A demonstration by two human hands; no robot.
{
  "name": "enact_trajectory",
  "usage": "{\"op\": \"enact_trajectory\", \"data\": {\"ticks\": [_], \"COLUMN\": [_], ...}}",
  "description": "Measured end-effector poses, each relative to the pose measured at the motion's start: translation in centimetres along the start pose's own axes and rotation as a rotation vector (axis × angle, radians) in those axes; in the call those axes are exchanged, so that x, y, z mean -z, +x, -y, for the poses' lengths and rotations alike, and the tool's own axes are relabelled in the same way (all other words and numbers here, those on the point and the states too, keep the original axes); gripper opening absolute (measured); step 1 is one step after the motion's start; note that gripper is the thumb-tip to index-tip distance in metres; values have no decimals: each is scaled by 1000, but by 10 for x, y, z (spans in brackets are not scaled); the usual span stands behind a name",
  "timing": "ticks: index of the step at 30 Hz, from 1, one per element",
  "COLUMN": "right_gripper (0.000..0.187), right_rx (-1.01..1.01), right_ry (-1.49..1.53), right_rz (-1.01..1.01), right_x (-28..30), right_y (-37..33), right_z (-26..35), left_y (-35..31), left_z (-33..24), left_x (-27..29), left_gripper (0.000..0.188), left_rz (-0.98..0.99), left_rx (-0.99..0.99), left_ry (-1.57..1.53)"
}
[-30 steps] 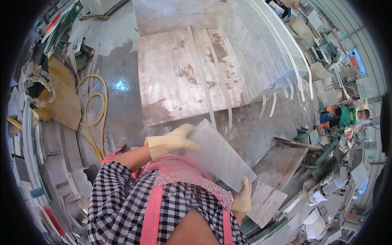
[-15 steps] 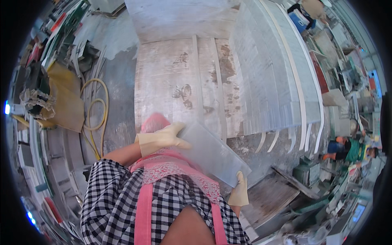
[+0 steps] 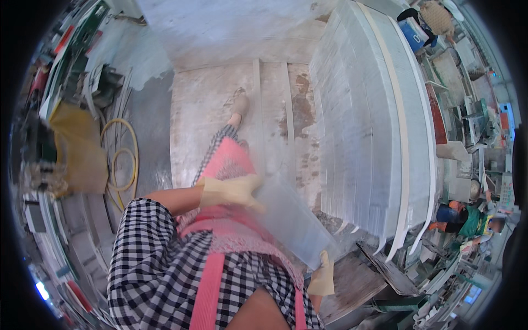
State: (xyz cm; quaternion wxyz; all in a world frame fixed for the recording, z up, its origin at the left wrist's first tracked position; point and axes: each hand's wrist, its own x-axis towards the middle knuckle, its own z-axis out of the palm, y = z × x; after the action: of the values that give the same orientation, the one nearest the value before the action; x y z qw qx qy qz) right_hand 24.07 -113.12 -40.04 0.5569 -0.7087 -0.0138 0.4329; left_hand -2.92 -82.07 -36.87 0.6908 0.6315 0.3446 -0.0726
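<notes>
The cream-gloved left hand [image 3: 228,191] closes on the far-left end of a flat, pale grey rectangular slab [image 3: 297,220] and the cream-gloved right hand [image 3: 322,275] pinches its near-right end, before the pink apron [image 3: 234,157], left of a strapped grey stack [image 3: 360,121].

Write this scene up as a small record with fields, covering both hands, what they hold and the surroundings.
Left hand: cream-gloved, holding upper-left end of flat grey slab
Right hand: cream-gloved, holding its lower-right end
Ahead: stained board under beige shoe
Right side: row of upright slabs
Left side: coiled yellow hose
</notes>
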Motion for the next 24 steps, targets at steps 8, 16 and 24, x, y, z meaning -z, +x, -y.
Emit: {"op": "enact_trajectory", "data": {"ticks": [8,16,24], "right_gripper": [65,66,69], "right_rx": [-179,-109,286], "right_ry": [-411,-709,-783], "right_rz": [37,577,711], "right_x": [-145,-349,-549], "right_y": [134,419,631], "right_z": [59,49,53], "left_y": [161,270,363], "left_z": [46,196,252], "left_x": [176,352,459], "left_gripper": [62,81,51], "left_rz": [170,-292,-897], "left_rx": [25,56,142], "left_ry": [302,272,91]}}
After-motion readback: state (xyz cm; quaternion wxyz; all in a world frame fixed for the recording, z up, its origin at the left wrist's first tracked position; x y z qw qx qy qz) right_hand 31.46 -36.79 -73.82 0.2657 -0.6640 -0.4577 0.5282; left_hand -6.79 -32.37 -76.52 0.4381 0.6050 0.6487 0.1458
